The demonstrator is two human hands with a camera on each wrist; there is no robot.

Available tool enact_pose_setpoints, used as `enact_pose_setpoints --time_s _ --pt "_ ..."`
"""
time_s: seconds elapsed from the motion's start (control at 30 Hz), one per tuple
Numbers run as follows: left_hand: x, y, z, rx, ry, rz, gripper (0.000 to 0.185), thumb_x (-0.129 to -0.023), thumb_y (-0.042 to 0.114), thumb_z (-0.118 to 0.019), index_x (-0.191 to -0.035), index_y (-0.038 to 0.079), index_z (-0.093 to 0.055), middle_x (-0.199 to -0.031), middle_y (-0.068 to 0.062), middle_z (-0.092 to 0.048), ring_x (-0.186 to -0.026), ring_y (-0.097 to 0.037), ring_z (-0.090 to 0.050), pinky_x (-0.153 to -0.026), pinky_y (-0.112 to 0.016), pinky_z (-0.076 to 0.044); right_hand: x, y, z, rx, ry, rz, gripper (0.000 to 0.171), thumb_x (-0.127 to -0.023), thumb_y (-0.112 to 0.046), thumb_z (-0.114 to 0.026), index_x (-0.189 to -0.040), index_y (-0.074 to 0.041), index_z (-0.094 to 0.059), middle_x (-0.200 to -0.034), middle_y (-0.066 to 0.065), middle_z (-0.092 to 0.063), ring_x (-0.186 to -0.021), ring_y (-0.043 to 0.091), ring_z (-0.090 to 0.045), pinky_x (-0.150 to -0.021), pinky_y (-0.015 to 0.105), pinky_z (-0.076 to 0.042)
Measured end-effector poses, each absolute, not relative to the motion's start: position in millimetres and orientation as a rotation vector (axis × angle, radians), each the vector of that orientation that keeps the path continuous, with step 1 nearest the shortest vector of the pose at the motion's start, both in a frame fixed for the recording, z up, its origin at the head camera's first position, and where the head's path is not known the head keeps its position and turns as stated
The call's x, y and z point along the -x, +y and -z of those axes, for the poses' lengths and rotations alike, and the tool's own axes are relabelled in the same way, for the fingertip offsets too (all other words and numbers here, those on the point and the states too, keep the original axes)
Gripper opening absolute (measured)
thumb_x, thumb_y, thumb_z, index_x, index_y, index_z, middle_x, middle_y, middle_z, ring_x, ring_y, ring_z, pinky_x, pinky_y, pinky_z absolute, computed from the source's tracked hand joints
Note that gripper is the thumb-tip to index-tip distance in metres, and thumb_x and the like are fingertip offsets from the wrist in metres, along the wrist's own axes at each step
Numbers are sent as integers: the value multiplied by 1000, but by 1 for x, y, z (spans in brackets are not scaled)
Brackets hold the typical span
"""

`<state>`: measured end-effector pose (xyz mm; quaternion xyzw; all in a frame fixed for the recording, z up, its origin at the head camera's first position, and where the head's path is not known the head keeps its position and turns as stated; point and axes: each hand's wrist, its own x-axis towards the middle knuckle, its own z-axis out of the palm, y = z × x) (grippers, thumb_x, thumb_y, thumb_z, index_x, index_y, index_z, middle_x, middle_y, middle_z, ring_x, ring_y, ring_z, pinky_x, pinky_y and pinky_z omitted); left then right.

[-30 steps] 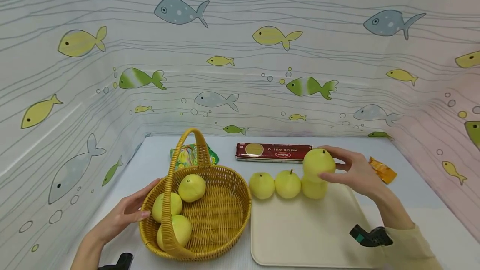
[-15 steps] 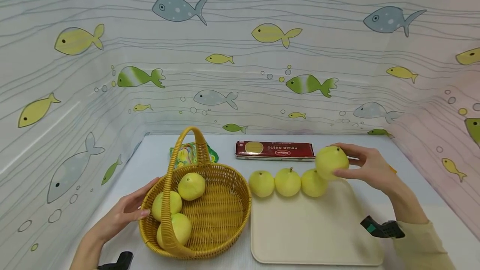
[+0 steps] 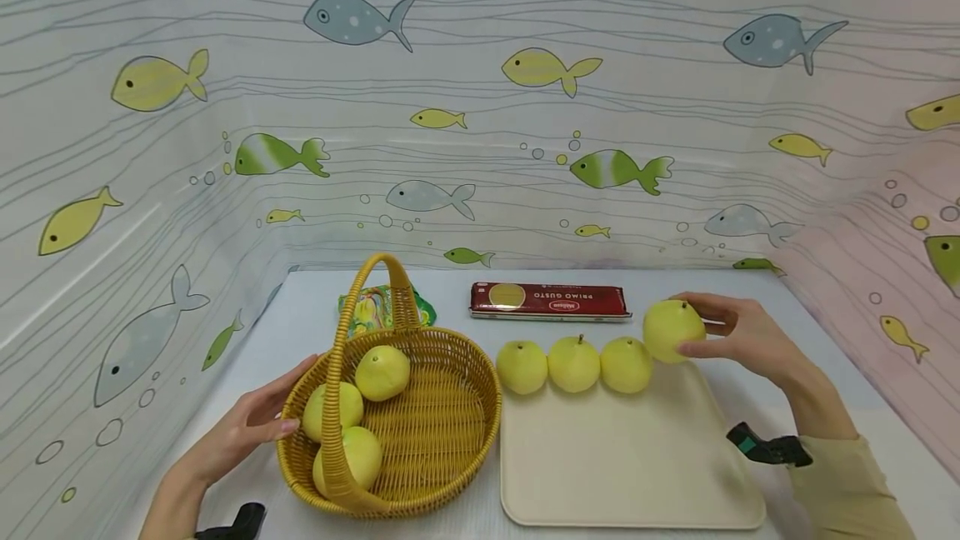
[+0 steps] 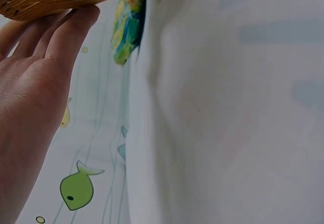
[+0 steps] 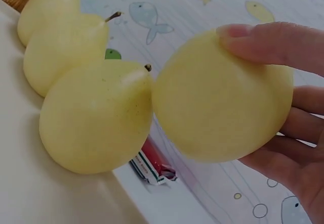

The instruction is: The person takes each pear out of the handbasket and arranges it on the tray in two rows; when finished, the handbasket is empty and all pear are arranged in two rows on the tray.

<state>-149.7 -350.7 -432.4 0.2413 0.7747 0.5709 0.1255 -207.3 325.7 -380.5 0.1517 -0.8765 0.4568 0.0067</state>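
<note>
The right hand [image 3: 738, 336] grips a yellow pear [image 3: 672, 332] between thumb and fingers at the far right corner of the tray [image 3: 630, 473], just right of three pears [image 3: 574, 365] along its far edge; whether it touches the tray, I cannot tell; the left hand [image 3: 243, 427], fingers fairly straight, rests against the left side of the basket [image 3: 442, 432], which holds three more pears [image 3: 382, 373]; the step looks like adding to the row; next probably calls for settling it gently, then loosening the fingers.
</note>
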Motion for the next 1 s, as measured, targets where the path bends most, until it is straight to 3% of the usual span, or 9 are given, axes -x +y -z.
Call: enact_pose_setpoints --time_s 0.33,0.7,0.73,0.77,0.83,0.87,0.9,0.97,1.0 --pt "150 -352 434 -747 2246 -1672 71 -96 -6 -45 -160 3 -14 -168 -2 -17 -144 10 -24 -106 -8 -29 214 338 394 -470 -2785 -1430 64 -79 -21 -86 -136 -8 -60 -126 -12 -65 -107 -3 -62 -88 14 -49" --pt "149 -351 433 -721 2241 -1676 71 -96 -5 -45 -160 3 -14 -168 -1 -18 -143 10 -26 -105 -9 -31 217 347 406 -450 -2902 -1428 66 -77 -24 -86 -138 -18 -61 -134 4 -64 -111 -3 -61 -88 19 -48" --pt "149 -351 432 -722 2243 -1675 71 -96 -5 -45 -160 2 -14 -168 -1 -18 -143 10 -26 -105 -9 -31 217 348 408 -460 -2902 -1439 66 -77 -23 -86 -137 -18 -61 -134 3 -65 -111 -3 -61 -88 21 -48" --pt "149 -351 432 -726 2243 -1674 71 -96 -5 -45 -160 2 -14 -168 -3 -18 -144 10 -26 -106 -9 -30 218 349 410 -482 -2892 -1472 66 -77 -21 -86 -138 -17 -61 -133 4 -65 -111 -1 -63 -97 25 -45" --pt "149 -351 432 -734 2244 -1673 71 -96 -5 -45 -159 1 -14 -168 -5 -17 -144 10 -26 -106 -9 -30 219 351 413 -528 -2868 -1518 66 -76 -17 -86 -137 -13 -61 -132 6 -67 -109 0 -65 -118 41 -27" --pt "149 -351 432 -734 2242 -1673 71 -96 -5 -45 -159 1 -14 -168 -5 -17 -144 9 -26 -106 -9 -30 220 352 415 -538 -2867 -1523 66 -75 -17 -86 -137 -14 -61 -131 5 -67 -108 0 -66 -117 46 -26" --pt "149 -351 432 -735 2241 -1674 71 -96 -5 -45 -159 1 -15 -168 -5 -17 -144 9 -26 -106 -9 -29 220 353 416 -560 -2855 -1554 66 -75 -15 -86 -137 -12 -61 -131 7 -67 -107 2 -67 -119 55 -14" --pt "149 -351 432 -730 2243 -1673 71 -96 -5 -45 -160 2 -15 -168 -5 -17 -144 10 -26 -106 -9 -29 221 354 419 -590 -2856 -1561 66 -75 -14 -85 -136 -11 -61 -131 10 -67 -106 4 -68 -119 55 -15" --pt "149 -351 432 -726 2246 -1672 71 -96 -5 -45 -160 2 -15 -168 -4 -17 -144 10 -26 -106 -9 -29 222 355 421 -589 -2870 -1542 65 -75 -15 -86 -136 -12 -62 -131 9 -67 -106 4 -68 -117 48 -28"
